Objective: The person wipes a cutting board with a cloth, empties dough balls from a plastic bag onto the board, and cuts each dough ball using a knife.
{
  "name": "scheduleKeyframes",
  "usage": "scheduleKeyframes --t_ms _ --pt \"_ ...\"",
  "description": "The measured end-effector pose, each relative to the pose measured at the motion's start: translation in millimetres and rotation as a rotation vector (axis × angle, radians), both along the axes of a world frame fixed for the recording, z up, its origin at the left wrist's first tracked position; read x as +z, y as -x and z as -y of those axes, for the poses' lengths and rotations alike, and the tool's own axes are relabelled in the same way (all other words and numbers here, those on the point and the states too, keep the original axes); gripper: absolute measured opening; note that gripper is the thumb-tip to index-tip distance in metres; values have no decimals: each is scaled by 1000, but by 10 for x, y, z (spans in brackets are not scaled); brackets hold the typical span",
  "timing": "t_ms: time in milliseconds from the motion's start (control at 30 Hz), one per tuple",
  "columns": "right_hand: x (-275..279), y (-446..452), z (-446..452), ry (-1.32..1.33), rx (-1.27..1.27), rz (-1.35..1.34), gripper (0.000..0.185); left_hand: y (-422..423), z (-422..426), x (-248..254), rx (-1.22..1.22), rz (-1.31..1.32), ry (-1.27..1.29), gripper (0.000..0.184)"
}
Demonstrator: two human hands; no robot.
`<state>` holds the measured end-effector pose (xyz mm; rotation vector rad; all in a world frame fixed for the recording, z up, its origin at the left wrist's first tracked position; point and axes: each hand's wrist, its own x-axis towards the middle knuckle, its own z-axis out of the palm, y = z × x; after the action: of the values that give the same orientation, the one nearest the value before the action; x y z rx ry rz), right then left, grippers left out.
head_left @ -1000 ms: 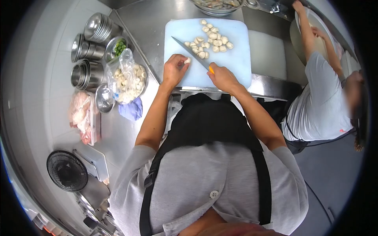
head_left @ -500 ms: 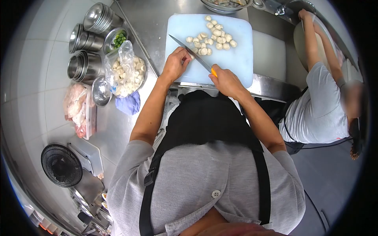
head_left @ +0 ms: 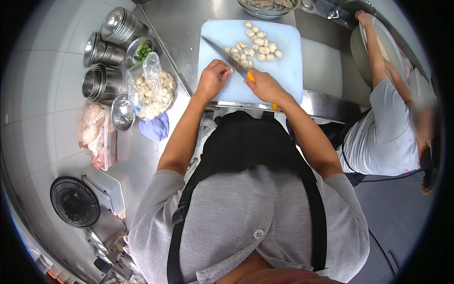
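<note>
My right hand is closed round the yellow handle of a kitchen knife. Its long blade points up and left over the light blue cutting board. My left hand, fingers pinched together, is at the board's left side. At its fingertips is a small pale fish ball, mostly hidden by the fingers. Several whitish fish balls, some apparently cut, lie loose on the upper half of the board, beyond the blade.
On the left, a plastic bag of whitish balls sits beside a bowl of small green fruit, stacked metal cups and a blue cloth. A bowl of shrimp-like food stands behind the board. Another person works at right by the sink.
My right hand and the knife have shifted slightly left and up, and the blade has lifted away from the left fingertips. My left hand stays pinched in nearly the same place.
</note>
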<state>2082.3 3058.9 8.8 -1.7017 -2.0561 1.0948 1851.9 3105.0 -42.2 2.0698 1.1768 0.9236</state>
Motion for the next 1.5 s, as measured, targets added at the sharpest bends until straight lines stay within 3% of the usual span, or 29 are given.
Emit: scheduleKeyframes --t_ms 67,267,367,567,600,700,733,900,1000,1133,1500 --pt "103 -58 26 -39 -95 -14 30 -46 -2 -59 25 -8 -22 11" --pt "139 -33 220 54 1 -13 32 -246 -295 510 299 111 -260 14" --pt "-138 119 291 22 98 -41 31 -549 -865 450 173 -68 -245 28" --pt "-310 204 260 33 62 0 31 -1033 -1644 91 -54 -460 -209 58" --pt "-290 204 251 18 47 -12 31 -1022 -1701 93 -120 -534 -234 51" --pt "-235 180 202 63 -6 19 29 -1001 -1811 83 -76 -479 -65 39" --pt "-219 155 168 75 -41 22 30 -970 -1781 159 -14 -399 -119 34" --pt "-128 10 150 66 -108 55 30 -436 -1057 323 270 10 -257 27" --pt "-141 -12 140 75 -113 83 30 -217 -411 153 303 -11 -110 26" --pt "-81 -22 141 95 -127 38 31 -118 -1 -10 185 67 -44 20" --pt "306 -69 339 99 -62 87 29 63 -208 4 -16 -118 -66 15"
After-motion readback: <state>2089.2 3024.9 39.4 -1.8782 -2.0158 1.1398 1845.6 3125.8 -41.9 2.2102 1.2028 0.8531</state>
